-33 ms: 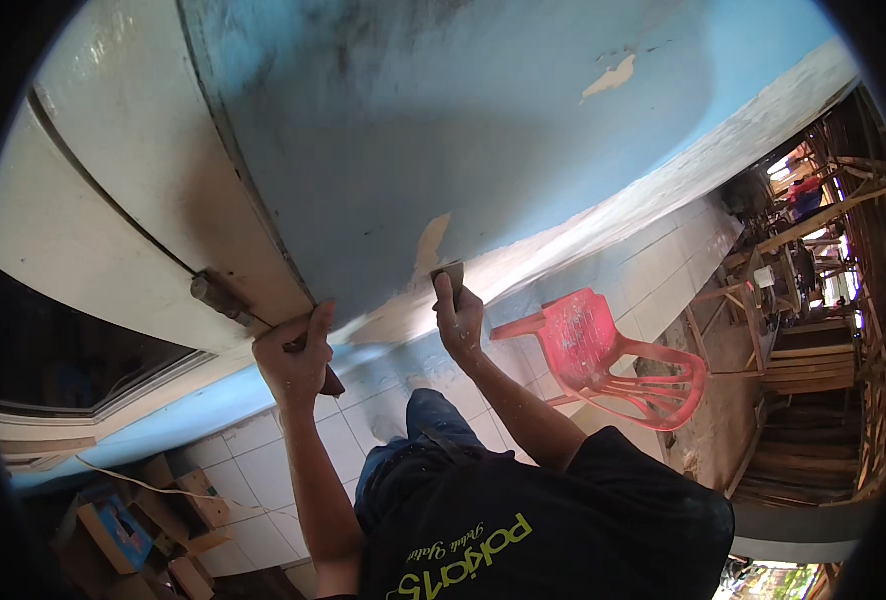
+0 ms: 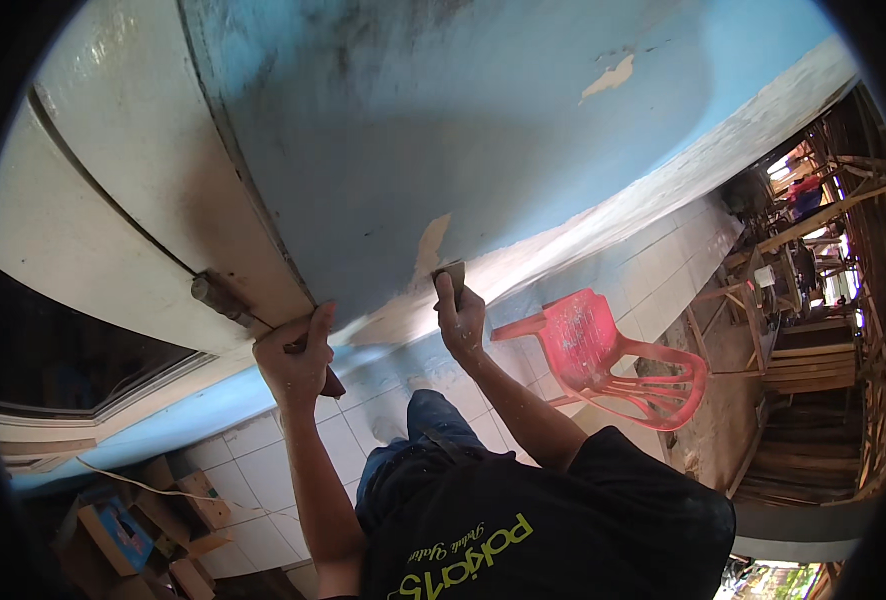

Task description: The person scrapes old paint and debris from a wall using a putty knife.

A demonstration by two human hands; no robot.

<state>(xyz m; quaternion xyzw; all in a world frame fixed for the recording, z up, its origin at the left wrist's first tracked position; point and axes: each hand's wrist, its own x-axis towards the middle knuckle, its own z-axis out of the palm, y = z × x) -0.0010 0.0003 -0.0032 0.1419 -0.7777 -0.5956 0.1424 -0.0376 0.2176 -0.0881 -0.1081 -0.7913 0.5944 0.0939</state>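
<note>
My left hand [image 2: 295, 358] is closed against the cream frame [image 2: 248, 230], with its thumb up at the frame's edge beside the wall. Its fingers wrap a dark brown handle-like object [image 2: 333, 384]; one end sticks out below the palm, and the rest is hidden. To the right, my right hand [image 2: 461, 318] pinches a small flat grey-brown piece [image 2: 450, 272] against the lower part of the blue wall [image 2: 363, 200]. Whether that piece is sandpaper or a blade I cannot tell. Just above it lies a peeled, cream-coloured patch [image 2: 431, 242].
A red plastic chair [image 2: 583, 340], spotted with white, lies right of my right arm. A metal latch [image 2: 218, 297] juts from the frame near my left hand. Cardboard boxes [image 2: 118, 530] and a cable [image 2: 153, 488] are at lower left. Stacked timber [image 2: 813, 360] stands far right.
</note>
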